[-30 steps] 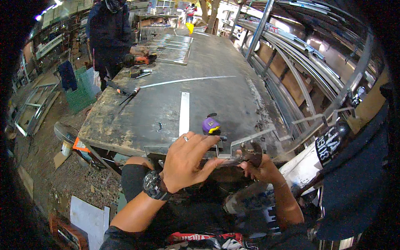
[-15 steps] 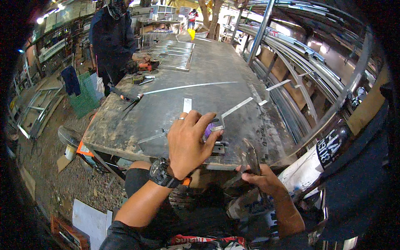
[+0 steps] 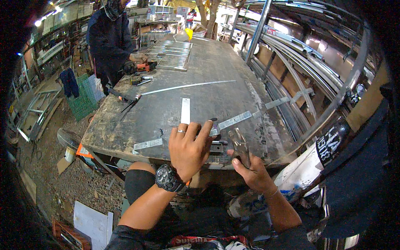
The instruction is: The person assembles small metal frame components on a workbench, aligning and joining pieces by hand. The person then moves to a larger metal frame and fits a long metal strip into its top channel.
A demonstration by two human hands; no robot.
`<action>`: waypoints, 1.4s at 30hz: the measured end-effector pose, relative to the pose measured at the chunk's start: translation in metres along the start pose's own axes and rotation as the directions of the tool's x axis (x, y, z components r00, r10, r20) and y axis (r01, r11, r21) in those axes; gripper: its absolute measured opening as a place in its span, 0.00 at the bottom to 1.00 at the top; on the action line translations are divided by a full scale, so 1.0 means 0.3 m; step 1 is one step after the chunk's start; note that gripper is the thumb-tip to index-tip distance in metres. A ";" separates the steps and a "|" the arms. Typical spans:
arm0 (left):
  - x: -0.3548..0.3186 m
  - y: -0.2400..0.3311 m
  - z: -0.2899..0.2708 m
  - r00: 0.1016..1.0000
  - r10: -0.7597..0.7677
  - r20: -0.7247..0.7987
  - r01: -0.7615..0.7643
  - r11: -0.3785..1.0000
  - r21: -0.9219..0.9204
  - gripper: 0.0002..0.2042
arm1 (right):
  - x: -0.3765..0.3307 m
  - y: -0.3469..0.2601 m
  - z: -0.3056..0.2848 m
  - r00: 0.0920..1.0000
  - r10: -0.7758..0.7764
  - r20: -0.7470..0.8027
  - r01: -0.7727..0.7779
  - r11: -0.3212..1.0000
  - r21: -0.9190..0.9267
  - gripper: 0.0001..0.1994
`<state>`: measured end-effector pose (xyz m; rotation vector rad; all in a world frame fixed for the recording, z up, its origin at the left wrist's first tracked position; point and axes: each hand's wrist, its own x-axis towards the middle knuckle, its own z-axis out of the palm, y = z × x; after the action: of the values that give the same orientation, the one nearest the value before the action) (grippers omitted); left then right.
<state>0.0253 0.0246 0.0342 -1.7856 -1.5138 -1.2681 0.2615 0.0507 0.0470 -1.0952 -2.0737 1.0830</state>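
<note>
My left hand (image 3: 188, 146), with a ring and a wristwatch, is closed over the middle of a long, stepped flat metal strip (image 3: 234, 120). One end of the strip comes out left of the hand, and the other runs right past the table edge; the hand hides the part between. In my right hand (image 3: 253, 171) is a pair of locking pliers (image 3: 239, 143), jaws pointing up, just right of my left hand and apart from the strip. A small slotted metal piece (image 3: 216, 147) lies by the near table edge. Beyond my left fingers lies a short, pale metal plate (image 3: 186, 110).
A thin metal bar (image 3: 187, 86) crosses the dark worktable (image 3: 166, 100). Clamps (image 3: 127, 99) and a tape measure (image 3: 136, 80) lie at its left side. A co-worker (image 3: 109, 41) stands by a metal grille (image 3: 171, 54). Racked metal lengths (image 3: 300, 58) and a white cylinder (image 3: 298, 173) are at right.
The strip has turned, so its broad faces now show more, and its right end reaches farther out. My right hand has raised the pliers and brought them left, closer to my left hand.
</note>
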 end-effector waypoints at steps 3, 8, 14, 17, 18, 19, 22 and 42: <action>-0.006 -0.008 -0.002 1.000 0.018 -0.025 -0.018 0.999 0.027 0.23 | 0.010 0.003 0.017 1.000 -0.019 -0.003 0.019 1.000 0.002 0.12; -0.015 -0.015 0.009 0.997 0.057 -0.045 -0.055 0.997 0.055 0.21 | 0.026 0.014 0.055 0.990 -0.122 -0.069 0.115 0.989 -0.090 0.12; -0.030 -0.020 0.011 0.997 0.061 -0.051 -0.057 0.995 0.085 0.21 | 0.039 0.036 0.077 0.968 -0.219 -0.120 0.189 0.957 -0.221 0.15; -0.034 -0.022 0.013 0.996 0.074 -0.059 -0.069 0.993 0.095 0.20 | 0.037 0.042 0.080 0.957 -0.259 -0.131 0.216 0.937 -0.275 0.18; -0.035 -0.021 0.013 0.996 0.069 -0.048 -0.065 0.993 0.095 0.20 | 0.036 0.043 0.081 0.950 -0.280 -0.135 0.231 0.927 -0.297 0.19; -0.036 -0.020 0.013 0.997 0.064 -0.038 -0.061 0.994 0.095 0.20 | 0.035 0.043 0.083 0.950 -0.286 -0.127 0.236 0.922 -0.306 0.20; -0.038 -0.015 0.010 0.998 0.055 -0.020 -0.053 0.996 0.077 0.19 | 0.032 0.044 0.087 0.944 -0.309 -0.111 0.256 0.904 -0.342 0.21; 0.060 -0.022 -0.057 0.953 -0.008 0.303 0.063 0.983 -0.173 0.16 | 0.064 0.135 0.058 0.882 -0.436 -0.180 0.256 0.763 -0.593 0.21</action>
<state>0.0127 0.0214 0.0562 -2.1603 -1.6411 -1.2265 0.2548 0.0740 0.0055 -0.9809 -2.2571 0.0919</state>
